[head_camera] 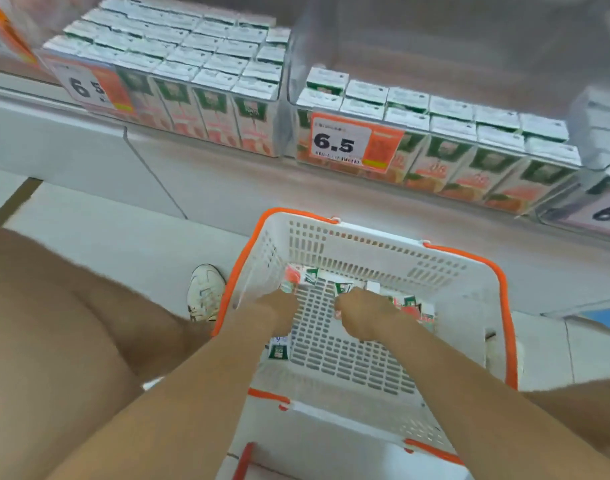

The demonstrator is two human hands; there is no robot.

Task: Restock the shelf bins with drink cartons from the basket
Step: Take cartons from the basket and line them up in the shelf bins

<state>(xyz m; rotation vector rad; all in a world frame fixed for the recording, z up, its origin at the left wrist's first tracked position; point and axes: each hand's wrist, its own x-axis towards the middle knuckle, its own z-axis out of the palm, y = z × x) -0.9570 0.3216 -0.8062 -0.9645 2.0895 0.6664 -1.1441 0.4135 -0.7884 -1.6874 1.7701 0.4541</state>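
While both arms reach down into the white slotted plastic basket with the orange rim (365,251), our left hand (279,311) and right hand (364,315) curl knuckles-up over the small green-and-red drink cartons (412,308) scattered along its far floor. Blur hides whether either hand has closed on one. We judge these cartons light, stiff-sided yet crushable, and rather slick, so we would pinch each across its broad faces, not its corners. Above, the clear plastic shelf bin (291,81) holding orange-fruit cartons shows room in its back rows.
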